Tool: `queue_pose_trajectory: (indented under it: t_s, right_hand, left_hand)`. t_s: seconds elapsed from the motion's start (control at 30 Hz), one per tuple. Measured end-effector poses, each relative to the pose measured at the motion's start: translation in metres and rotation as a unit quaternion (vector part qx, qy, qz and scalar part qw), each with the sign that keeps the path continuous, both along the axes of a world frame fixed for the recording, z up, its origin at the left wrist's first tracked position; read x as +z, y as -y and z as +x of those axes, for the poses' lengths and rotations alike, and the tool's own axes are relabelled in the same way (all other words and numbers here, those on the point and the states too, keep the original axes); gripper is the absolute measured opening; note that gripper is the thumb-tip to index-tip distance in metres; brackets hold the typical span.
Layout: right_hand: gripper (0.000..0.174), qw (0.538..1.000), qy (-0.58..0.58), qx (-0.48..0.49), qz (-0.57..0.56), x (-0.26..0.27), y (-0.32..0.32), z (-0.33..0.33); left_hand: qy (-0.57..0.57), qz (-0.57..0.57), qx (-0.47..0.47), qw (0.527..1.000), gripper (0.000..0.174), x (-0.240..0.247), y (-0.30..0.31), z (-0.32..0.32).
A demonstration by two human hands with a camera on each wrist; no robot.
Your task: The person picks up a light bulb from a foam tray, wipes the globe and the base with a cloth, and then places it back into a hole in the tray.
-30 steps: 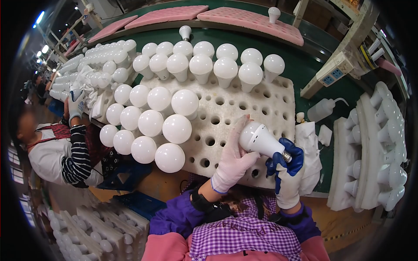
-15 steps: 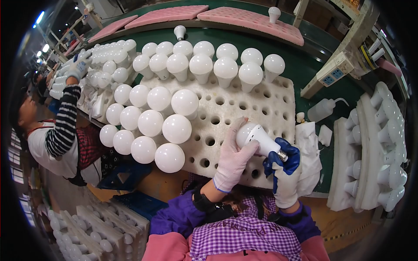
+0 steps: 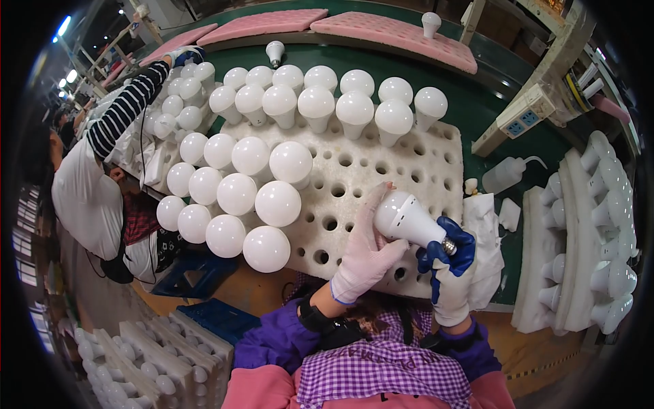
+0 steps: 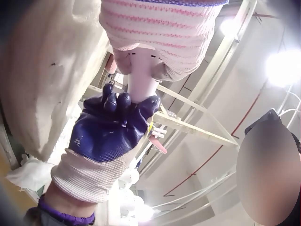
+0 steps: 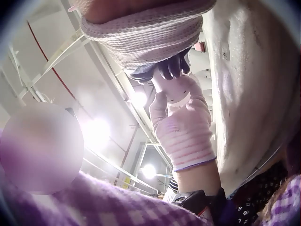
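A white light bulb [image 3: 405, 218] lies tilted between my two hands, its silver screw base to the right. My left hand [image 3: 364, 262], in a thin pale pink glove, grips the round dome with fingers and thumb. My right hand [image 3: 451, 276], in a white glove with blue-coated fingers, pinches the bulb near its screw base [image 3: 448, 247]. In the left wrist view, the blue fingers [image 4: 124, 106] curl round the narrow end of the bulb body [image 4: 141, 80]. Below the hands is a white foam board [image 3: 381, 163] with holes, several bulbs [image 3: 269, 249] standing in it.
A single bulb [image 3: 274, 53] stands on the green surface behind the board. To the right are a white cloth [image 3: 482, 252], a squeeze bottle [image 3: 504, 175] and upright foam trays of bulbs [image 3: 569, 238]. Another person [image 3: 88, 198] works on the left. Pink foam sheets [image 3: 395, 39] line the back.
The held bulb shifted slightly left and turned, then came back, both hands still on it. The lone bulb behind has moved left. The other person's arm has reached farther toward the back bulbs.
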State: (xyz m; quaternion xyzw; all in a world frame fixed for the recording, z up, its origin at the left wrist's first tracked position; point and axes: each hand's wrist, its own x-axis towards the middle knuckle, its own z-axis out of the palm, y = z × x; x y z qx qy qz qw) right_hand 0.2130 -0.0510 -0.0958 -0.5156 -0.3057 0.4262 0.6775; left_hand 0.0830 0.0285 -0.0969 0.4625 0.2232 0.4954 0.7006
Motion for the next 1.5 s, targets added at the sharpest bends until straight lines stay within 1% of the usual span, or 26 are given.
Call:
queue_pose_trajectory:
  t_s: [0.07,0.1,0.17,0.23,0.33,0.37,0.43,0.57,0.6,0.63,0.67,0.7,0.73,0.77,0.83,0.97,1.03,1.07,1.13,1.17,1.23,1.27,1.33,1.4,1.47,1.5]
  right_hand:
    - [0.038,0.997,0.061,0.006,0.047,-0.006,0.003,0.0]
    - [0.037,0.997,0.063,0.003,0.053,-0.007,0.003,0.0]
    - [0.037,0.996,0.083,0.007,0.044,-0.011,0.004,0.005]
    - [0.038,0.989,0.144,0.003,0.04,-0.014,0.005,0.006]
    - [0.04,0.979,0.198,-0.004,0.045,-0.015,0.007,0.006]
    - [0.04,0.979,0.198,-0.004,0.045,-0.016,0.007,0.006]
    - [0.042,0.959,0.271,-0.007,0.079,-0.016,0.007,0.006]
    - [0.042,0.956,0.275,-0.006,0.103,-0.015,0.005,0.001]
    - [0.043,0.969,0.229,-0.009,0.094,-0.018,0.005,0.002]
    - [0.044,0.979,0.183,-0.013,0.084,-0.019,0.005,0.004]
    - [0.044,0.979,0.183,-0.014,0.084,-0.017,0.006,0.006]
    - [0.045,0.983,0.177,-0.002,0.048,-0.014,0.007,0.009]
    - [0.046,0.985,0.17,0.009,0.012,-0.012,0.008,0.01]
    - [0.046,0.985,0.169,0.009,0.011,-0.013,0.007,0.009]
    - [0.046,0.966,0.243,0.001,0.088,-0.016,0.006,0.009]
    - [0.044,0.963,0.247,-0.001,0.103,-0.01,0.007,0.013]
    - [0.042,0.948,0.313,0.026,0.051,0.0,0.008,0.016]
    - [0.042,0.948,0.313,0.025,0.051,-0.003,0.008,0.018]
    - [0.041,0.92,0.373,0.048,0.111,-0.01,0.01,0.022]
    - [0.041,0.92,0.373,0.048,0.111,-0.009,0.009,0.023]
    - [0.044,0.885,0.435,0.056,0.155,-0.004,0.004,0.025]
    - [0.044,0.885,0.435,0.055,0.155,0.002,0.001,0.025]
    - [0.048,0.813,0.539,0.075,0.208,0.018,-0.003,0.024]
    - [0.048,0.818,0.529,0.08,0.212,0.02,-0.003,0.021]
    - [0.046,0.849,0.483,0.068,0.203,0.017,-0.002,0.021]
    - [0.046,0.866,0.465,0.061,0.174,0.01,0.001,0.023]
  left_hand:
    - [0.01,-0.022,-0.018,1.0,0.074,0.004,-0.001,-0.003]
    - [0.01,-0.021,-0.017,1.0,0.074,0.007,-0.001,-0.005]
    - [0.052,-0.087,-0.039,0.994,0.068,0.013,-0.004,-0.009]
    - [0.046,-0.098,-0.038,0.993,0.065,0.018,-0.005,-0.012]
    - [0.032,-0.106,-0.042,0.993,0.06,0.022,-0.006,-0.015]
    - [0.026,-0.104,-0.043,0.993,0.058,0.023,-0.007,-0.015]
    - [0.018,-0.108,-0.034,0.993,0.058,0.025,-0.006,-0.015]
    - [0.023,-0.143,-0.009,0.989,0.061,0.018,-0.009,-0.011]
    - [0.024,-0.142,-0.008,0.99,0.061,0.019,-0.009,-0.013]
    - [0.031,-0.132,-0.032,0.99,0.064,0.022,-0.008,-0.017]
    - [0.038,-0.123,-0.056,0.99,0.067,0.023,-0.008,-0.018]
    - [0.037,-0.123,-0.057,0.99,0.067,0.02,-0.008,-0.019]
    - [0.045,-0.091,-0.058,0.993,0.069,0.015,-0.008,-0.02]
    - [0.054,-0.059,-0.058,0.995,0.071,0.013,-0.008,-0.02]
    - [0.047,-0.064,-0.053,0.995,0.07,0.014,-0.007,-0.02]
    - [0.05,-0.092,-0.053,0.993,0.068,0.015,-0.008,-0.021]
    - [0.043,-0.109,-0.059,0.991,0.067,0.016,-0.01,-0.022]
    - [0.037,-0.126,-0.064,0.989,0.066,0.015,-0.01,-0.022]
    - [0.055,-0.134,-0.065,0.987,0.064,0.013,-0.01,-0.021]
    - [0.074,-0.143,-0.066,0.985,0.063,0.012,-0.01,-0.021]
    - [0.081,-0.148,-0.069,0.983,0.062,0.013,-0.009,-0.022]
    - [0.088,-0.154,-0.072,0.981,0.062,0.014,-0.009,-0.022]
    - [0.079,-0.165,-0.078,0.98,0.062,0.018,-0.01,-0.024]
    - [0.068,-0.175,-0.084,0.979,0.061,0.021,-0.012,-0.027]
    - [0.066,-0.207,-0.108,0.97,0.062,0.023,-0.014,-0.03]
    - [0.066,-0.207,-0.11,0.97,0.062,0.021,-0.014,-0.029]
